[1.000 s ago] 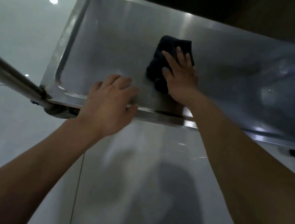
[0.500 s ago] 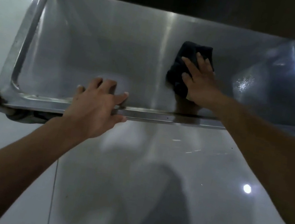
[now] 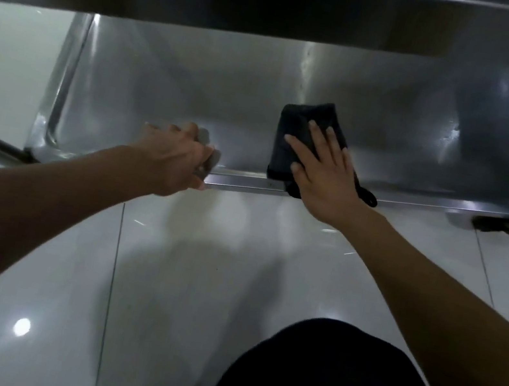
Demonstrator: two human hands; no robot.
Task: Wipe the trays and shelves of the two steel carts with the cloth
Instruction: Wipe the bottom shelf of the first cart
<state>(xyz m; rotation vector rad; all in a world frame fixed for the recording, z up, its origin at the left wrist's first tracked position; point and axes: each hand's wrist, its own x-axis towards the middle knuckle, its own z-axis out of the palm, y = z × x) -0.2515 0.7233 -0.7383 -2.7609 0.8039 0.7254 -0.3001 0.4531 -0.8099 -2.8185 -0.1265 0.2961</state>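
on the lower shelf [image 3: 197, 87] of the steel cart, right hand [image 3: 324, 174] presses the dark cloth [image 3: 294, 132] flat near the front rim – wiping step underway. left hand [image 3: 174, 158] grips the rim, steadying. next: sweep cloth across unwiped areas.

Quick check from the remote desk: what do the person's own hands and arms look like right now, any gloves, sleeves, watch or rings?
Both are bare. The left hand and right hand wear no gloves, and no ring shows on the visible fingers. Both forearms are uncovered to the frame edges: no sleeve, watch or wristband in view. The left hand is slightly blurred, so fine details there cannot be told.
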